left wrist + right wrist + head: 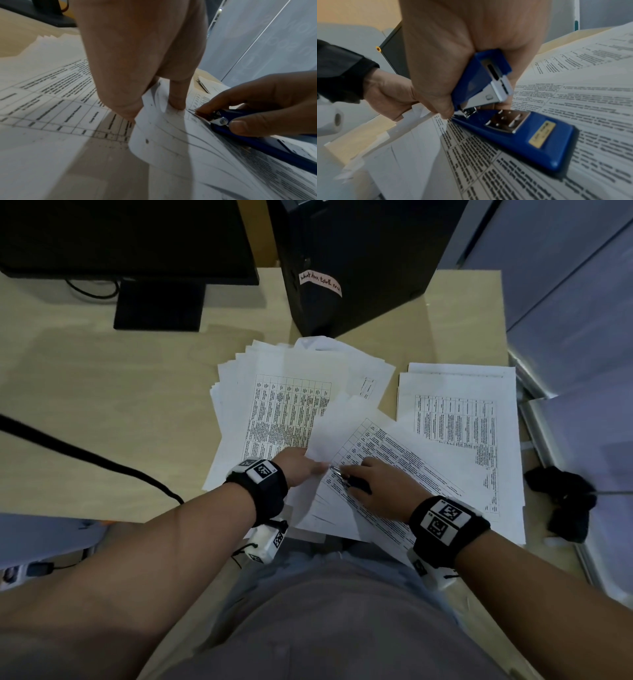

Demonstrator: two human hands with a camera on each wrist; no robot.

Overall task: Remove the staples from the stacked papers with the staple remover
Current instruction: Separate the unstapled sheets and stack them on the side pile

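Seen from above: stapled paper set (pixel 363 460) at table (pixel 102 392) centre, at 5 o'clock of a fanned pile (pixel 274 392). Left hand (pixel 301 465) pinching the set's lifted corner at 9 o'clock. Right hand (pixel 383 487) clenched round blue staple remover (pixel 513 135), metal tip wedged at that corner, base flat on the sheet. Staple itself not discernible. Likely light, floppy, tear-prone paper: best pinned close beside the staple. Remover rigid, smooth plastic: best gripped near the hinge.

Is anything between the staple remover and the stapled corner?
Nothing visible. The right hand holds the staple remover, its tip already at the papers' corner, which the left hand pinches.
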